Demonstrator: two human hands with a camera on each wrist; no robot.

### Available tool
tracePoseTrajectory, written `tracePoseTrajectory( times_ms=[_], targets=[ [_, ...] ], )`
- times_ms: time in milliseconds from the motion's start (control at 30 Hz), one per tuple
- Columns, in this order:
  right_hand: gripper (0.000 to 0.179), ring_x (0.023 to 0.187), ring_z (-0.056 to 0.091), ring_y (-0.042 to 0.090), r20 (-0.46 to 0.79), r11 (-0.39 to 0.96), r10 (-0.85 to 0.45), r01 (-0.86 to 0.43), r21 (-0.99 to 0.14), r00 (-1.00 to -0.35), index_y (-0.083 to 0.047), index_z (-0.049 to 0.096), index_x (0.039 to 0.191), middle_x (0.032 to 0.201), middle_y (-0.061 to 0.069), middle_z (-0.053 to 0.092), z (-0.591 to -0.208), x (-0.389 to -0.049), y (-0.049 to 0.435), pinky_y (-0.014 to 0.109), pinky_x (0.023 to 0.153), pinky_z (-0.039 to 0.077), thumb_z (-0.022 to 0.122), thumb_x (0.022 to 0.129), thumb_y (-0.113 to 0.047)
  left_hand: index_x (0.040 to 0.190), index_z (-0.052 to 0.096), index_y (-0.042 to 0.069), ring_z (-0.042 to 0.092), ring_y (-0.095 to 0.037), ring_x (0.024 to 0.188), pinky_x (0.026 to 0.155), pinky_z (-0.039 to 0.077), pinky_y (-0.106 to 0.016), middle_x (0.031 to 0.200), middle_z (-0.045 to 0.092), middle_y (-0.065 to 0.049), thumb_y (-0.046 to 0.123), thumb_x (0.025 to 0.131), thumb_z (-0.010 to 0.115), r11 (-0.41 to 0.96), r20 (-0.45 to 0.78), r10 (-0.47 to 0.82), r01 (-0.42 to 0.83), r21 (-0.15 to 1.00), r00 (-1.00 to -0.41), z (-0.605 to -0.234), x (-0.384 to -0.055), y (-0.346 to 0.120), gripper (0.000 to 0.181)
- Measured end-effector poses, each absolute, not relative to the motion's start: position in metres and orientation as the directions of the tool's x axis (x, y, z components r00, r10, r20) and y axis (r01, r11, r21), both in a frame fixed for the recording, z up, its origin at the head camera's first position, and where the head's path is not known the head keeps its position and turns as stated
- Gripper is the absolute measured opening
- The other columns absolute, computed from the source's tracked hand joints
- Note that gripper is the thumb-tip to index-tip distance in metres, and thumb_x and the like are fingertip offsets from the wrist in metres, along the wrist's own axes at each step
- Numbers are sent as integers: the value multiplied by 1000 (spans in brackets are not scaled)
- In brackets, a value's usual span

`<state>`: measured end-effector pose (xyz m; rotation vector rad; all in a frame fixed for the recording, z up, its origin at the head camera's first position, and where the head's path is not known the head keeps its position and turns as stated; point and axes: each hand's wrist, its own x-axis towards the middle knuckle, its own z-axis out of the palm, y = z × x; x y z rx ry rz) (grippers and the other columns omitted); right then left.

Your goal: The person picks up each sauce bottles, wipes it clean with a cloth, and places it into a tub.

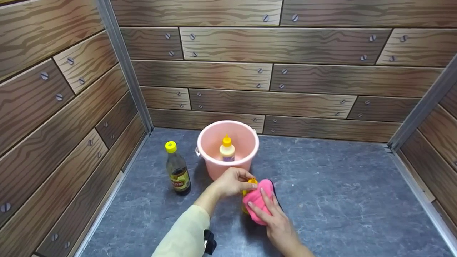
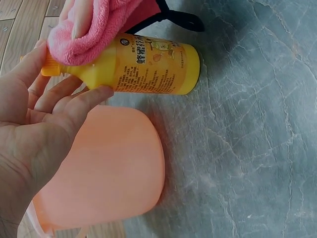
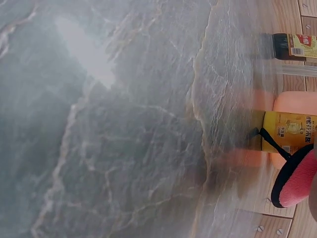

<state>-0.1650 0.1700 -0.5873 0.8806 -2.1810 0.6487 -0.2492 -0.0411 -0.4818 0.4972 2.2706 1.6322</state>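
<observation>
My left hand (image 1: pixel 228 184) grips a yellow bottle (image 2: pixel 156 67) near its top, thumb at the orange cap (image 2: pixel 51 65) and fingers around the shoulder. The bottle stands upright, its printed label showing in both wrist views. My right hand (image 1: pixel 280 225) holds a folded pink fluffy cloth (image 1: pixel 257 201) against the bottle's neck and side. Dark trim and a loop (image 2: pixel 185 20) edge the cloth. In the head view, cloth and fingers hide most of the bottle. A pink bucket (image 1: pixel 218 170) stands just behind the hands.
Inside the bucket is a pale squeeze bottle (image 1: pixel 227 150) with a yellow nozzle cap. A dark sauce bottle (image 1: pixel 178 175) with a yellow cap stands left of the bucket. Wood-patterned walls (image 1: pixel 228 75) enclose the grey marbled tabletop (image 1: pixel 350 192).
</observation>
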Motion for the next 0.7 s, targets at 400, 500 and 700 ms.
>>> tracePoseTrajectory(
  times_ms=[400, 500, 700],
  targets=[
    [101, 127, 59, 54, 769, 674, -377, -723, -155, -517, -26, 73, 137, 153, 28, 52, -587, -169, 156, 62, 100, 50, 71, 51, 25, 114, 79, 3, 69, -11, 83, 73, 57, -25, 99, 79, -2, 14, 93, 84, 291, -54, 442, 87, 953, -895, -483, -250, -42, 24],
    [101, 129, 59, 52, 763, 687, -373, -710, -156, -528, -25, 73, 137, 154, 29, 51, -588, -169, 154, 57, 109, 44, 71, 49, 26, 115, 79, 2, 70, -12, 85, 76, 59, -29, 99, 79, -1, 14, 92, 85, 296, -54, 441, 89, 951, -896, -484, -251, -42, 26],
    [95, 129, 60, 49, 756, 705, -373, -694, -146, -538, -23, 75, 134, 154, 31, 50, -589, -169, 150, 62, 104, 48, 71, 52, 24, 114, 79, 5, 72, -13, 90, 93, 59, -52, 100, 79, 0, 15, 92, 86, 305, -60, 445, 88, 948, -893, -483, -252, -42, 26]
  ],
)
